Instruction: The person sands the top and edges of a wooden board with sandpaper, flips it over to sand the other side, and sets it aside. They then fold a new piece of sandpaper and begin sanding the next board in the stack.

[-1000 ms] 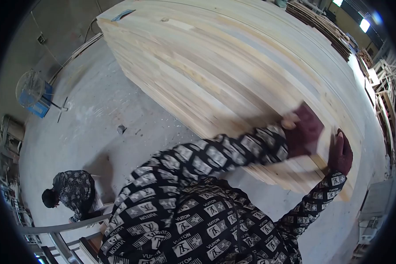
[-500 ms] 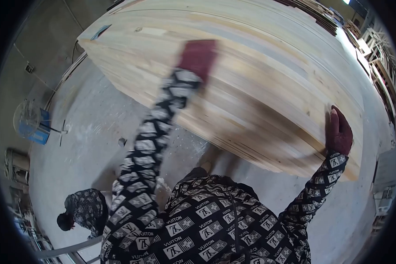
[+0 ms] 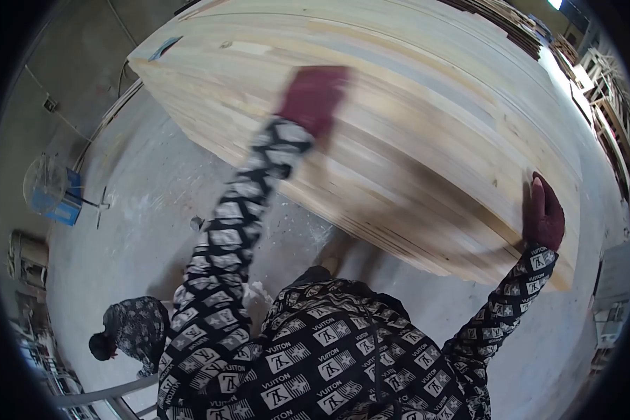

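Observation:
A tall stack of pale wooden boards lies across the view in front of me, its layered edges showing along the near side. My left hand, in a maroon glove, is over the middle of the top board; motion blur hides its fingers and any contact. Near the stack's right end, my right hand lies on the top surface in a matching glove. Its fingers are stretched out, with a bare fingertip showing, and I see nothing held in them.
A small blue strip-like object lies at the stack's far left corner. On the concrete floor stands a blue fan. Another person bends down at lower left, near a metal rail. Timber pieces are piled along the right.
My left hand stays over the middle of the boards, blurred in both frames. My right hand keeps its place on the stack. The whole view has shifted slightly.

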